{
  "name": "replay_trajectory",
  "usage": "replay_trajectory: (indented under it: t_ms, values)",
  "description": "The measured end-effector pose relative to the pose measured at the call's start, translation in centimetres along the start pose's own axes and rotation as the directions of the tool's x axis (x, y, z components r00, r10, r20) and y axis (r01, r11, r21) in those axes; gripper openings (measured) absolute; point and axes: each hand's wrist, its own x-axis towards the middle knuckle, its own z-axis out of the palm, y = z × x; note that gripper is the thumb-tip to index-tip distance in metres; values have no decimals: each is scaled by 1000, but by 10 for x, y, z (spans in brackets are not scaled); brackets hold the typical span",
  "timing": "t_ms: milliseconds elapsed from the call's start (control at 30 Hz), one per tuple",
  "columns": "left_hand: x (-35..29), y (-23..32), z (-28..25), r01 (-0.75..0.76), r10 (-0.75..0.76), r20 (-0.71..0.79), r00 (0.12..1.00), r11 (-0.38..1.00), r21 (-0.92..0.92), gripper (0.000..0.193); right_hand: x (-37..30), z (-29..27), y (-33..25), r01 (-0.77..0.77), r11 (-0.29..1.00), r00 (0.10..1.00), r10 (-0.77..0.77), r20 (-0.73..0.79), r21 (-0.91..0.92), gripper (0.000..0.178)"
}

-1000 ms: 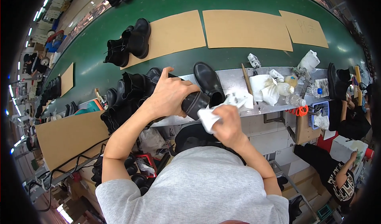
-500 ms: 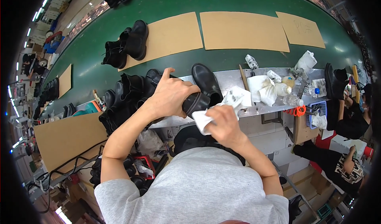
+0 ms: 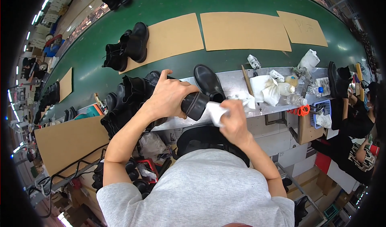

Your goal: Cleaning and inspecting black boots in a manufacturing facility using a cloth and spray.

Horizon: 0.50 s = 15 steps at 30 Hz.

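Note:
My left hand point(image 3: 171, 97) is wrapped round a black boot point(image 3: 195, 105), whose heel end points toward my right hand. Pinched in my right hand point(image 3: 234, 124) is a white cloth point(image 3: 216, 113), just off the boot's heel. Much of the held boot is covered by my left hand. Behind the hands, another black boot point(image 3: 208, 81) lies on the metal edge strip, its toe on the green surface. To the left of my left hand, several black boots point(image 3: 130, 89) stand crowded together.
Brown cardboard sheets point(image 3: 246, 30) lie on the green surface, a pair of black boots point(image 3: 136, 42) on the left one. White cloths point(image 3: 265, 89), a clear bottle point(image 3: 296, 100) and a wooden-handled tool point(image 3: 246, 79) are at right. Co-workers point(image 3: 358, 120) are at the far right.
My right hand and cloth have drawn slightly right, off the boot's heel. The boot has shifted a little left in my left hand. At far right, a co-worker has moved.

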Motion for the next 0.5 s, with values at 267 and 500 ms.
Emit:
replay_trajectory:
  t_ms: [267,500]
  values:
    - [6,1,-1,25,-24,9,1000,999,-32,66,9,14,9,-63,997,997,61,-36,-48,17]
    - [6,-1,-4,34,-33,29,999,999,-39,67,6,6,2,107,994,993,-108,-46,-30,20]
